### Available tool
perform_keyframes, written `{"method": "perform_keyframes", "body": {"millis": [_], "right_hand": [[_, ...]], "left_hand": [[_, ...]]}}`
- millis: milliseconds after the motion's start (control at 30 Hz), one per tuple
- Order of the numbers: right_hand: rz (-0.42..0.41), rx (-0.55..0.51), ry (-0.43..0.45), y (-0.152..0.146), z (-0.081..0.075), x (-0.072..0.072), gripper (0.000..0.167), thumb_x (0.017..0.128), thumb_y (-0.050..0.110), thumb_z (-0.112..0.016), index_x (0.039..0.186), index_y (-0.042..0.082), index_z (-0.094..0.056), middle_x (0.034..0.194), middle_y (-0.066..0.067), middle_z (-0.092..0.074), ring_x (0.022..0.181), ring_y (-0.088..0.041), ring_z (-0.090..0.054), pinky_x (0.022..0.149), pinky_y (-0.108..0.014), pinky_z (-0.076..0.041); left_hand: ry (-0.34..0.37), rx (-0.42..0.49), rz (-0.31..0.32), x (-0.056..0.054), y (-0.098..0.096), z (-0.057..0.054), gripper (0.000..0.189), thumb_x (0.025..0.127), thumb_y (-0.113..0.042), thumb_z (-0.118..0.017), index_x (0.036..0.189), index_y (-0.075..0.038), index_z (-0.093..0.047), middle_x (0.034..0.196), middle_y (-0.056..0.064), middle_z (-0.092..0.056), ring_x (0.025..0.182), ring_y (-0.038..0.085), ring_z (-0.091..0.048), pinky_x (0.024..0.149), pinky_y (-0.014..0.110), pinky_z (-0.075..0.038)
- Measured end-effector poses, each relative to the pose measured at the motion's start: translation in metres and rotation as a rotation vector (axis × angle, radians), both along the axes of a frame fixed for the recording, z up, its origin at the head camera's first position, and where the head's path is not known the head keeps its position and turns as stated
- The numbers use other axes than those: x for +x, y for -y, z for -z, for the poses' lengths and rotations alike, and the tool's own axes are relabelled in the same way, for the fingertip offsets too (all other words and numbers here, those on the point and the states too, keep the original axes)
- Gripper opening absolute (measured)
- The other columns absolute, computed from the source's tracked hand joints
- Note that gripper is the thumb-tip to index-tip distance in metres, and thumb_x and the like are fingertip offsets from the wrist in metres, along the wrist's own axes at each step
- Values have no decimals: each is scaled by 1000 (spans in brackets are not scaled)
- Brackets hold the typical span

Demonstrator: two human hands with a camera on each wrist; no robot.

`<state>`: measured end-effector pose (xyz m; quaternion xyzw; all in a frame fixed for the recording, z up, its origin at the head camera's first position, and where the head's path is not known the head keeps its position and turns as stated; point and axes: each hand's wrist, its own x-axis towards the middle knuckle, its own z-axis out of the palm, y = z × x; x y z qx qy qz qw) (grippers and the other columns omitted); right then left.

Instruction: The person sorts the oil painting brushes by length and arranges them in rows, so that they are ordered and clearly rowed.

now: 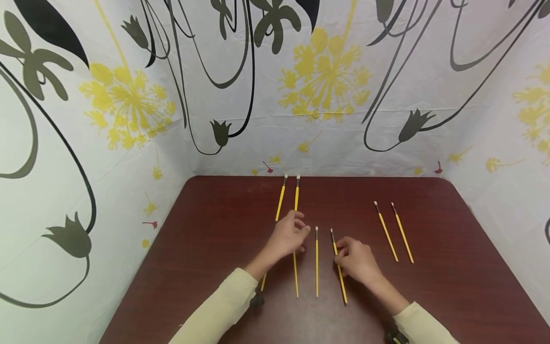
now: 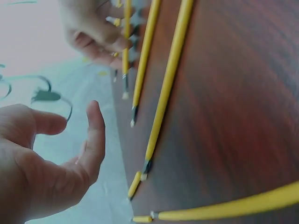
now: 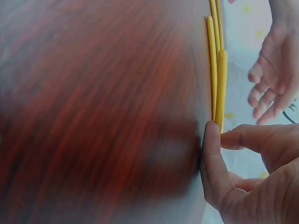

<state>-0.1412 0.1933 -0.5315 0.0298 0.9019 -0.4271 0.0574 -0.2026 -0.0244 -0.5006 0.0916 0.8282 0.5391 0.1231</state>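
Slim yellow-handled paintbrushes with pale bristles lie on the dark red-brown table (image 1: 206,229). My right hand (image 1: 357,260) pinches a paintbrush (image 1: 342,284) between thumb and finger. In the right wrist view, this brush's handle (image 3: 222,84) sticks up from the fingertips. My left hand (image 1: 287,235) hovers over the left paintbrushes, holding nothing. The left wrist view shows its thumb and forefinger (image 2: 96,135) spread apart. Another paintbrush (image 1: 317,267) lies between the hands. One near brush (image 1: 295,277) runs partly under the left hand, and one (image 1: 263,283) is mostly hidden by the left forearm.
Two paintbrushes, a left one (image 1: 280,200) and a right one (image 1: 297,193), lie by the table's far edge. Two more, one (image 1: 386,236) beside the other (image 1: 403,236), rest at the right. A flower-patterned cloth (image 1: 266,102) hangs behind and at both sides.
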Motion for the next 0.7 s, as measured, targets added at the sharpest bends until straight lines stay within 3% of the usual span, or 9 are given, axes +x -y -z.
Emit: {"method": "perform_keyframes", "body": {"millis": [167,233,400,500,700], "right_hand": [[-3,38,-35,2,4,-1,31,87,0,-69,117,-5,-66,76,-5,-71,49,-15,-66,46,-26,-59],[0,48,-51,3,5,-1,31,87,-1,-69,117,-5,-65,77,-5,-70,48,-13,-66,45,-25,-58],[14,77,-68,6,6,-1,31,86,-1,-73,116,-5,-64,81,-7,-69,50,-11,-65,44,-23,-58],[16,92,-73,8,6,-1,31,87,-1,-75,116,-5,-64,83,-8,-70,52,-11,-66,44,-23,-58],[11,114,-80,9,8,-2,31,87,-1,-78,115,-5,-64,86,-11,-71,52,-11,-65,43,-22,-57]], "left_hand": [[39,151,-52,-10,16,-6,36,105,-17,-61,140,-11,-54,124,16,-70,80,29,-76,72,53,-69],[48,208,-67,-13,22,-8,36,105,-15,-60,140,-9,-54,124,18,-68,86,27,-74,75,55,-69],[61,308,-97,-19,30,-13,36,104,-11,-61,139,-5,-53,122,23,-65,86,16,-71,72,45,-70],[68,353,-99,-21,32,-14,34,104,-9,-60,137,-3,-52,124,28,-62,86,18,-71,70,39,-70],[78,371,-94,-21,31,-15,34,105,-8,-59,138,-2,-52,126,30,-61,91,26,-71,71,39,-70]]}}
